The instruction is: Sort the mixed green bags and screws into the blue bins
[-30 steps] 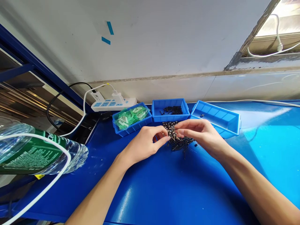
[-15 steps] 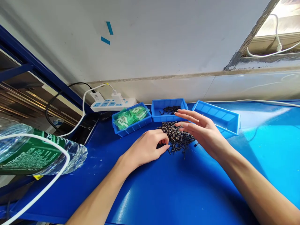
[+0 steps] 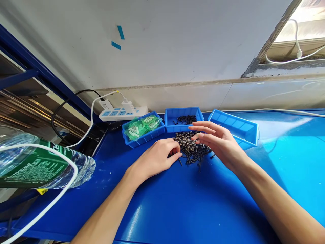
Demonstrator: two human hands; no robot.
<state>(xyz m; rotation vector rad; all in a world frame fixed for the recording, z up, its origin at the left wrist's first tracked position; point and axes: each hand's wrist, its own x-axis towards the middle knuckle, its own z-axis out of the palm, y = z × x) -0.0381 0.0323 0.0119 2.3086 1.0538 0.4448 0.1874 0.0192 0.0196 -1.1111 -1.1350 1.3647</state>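
Observation:
My left hand [image 3: 162,154] is at the left edge of a pile of dark screws [image 3: 189,144] on the blue tabletop. Its fingers are curled toward the thumb, and one black screw [image 3: 180,162] sticks out below the thumb tip, seemingly pinched there. Over the right side of the same pile hangs my right hand [image 3: 219,142], fingers apart and extended, thumb side partly hidden, nothing seen in it. Behind the pile stands a blue bin [image 3: 182,128] with some black screws in it.
A blue bin [image 3: 144,136] with green bags of white pieces stands left, and another blue bin [image 3: 250,137] right. A power strip [image 3: 114,116] lies behind. A large water bottle [image 3: 50,166] and a white cable [image 3: 57,196] are at the left.
My left hand has shifted slightly left and up, and the screw by its thumb has moved left with it. My right hand has barely moved.

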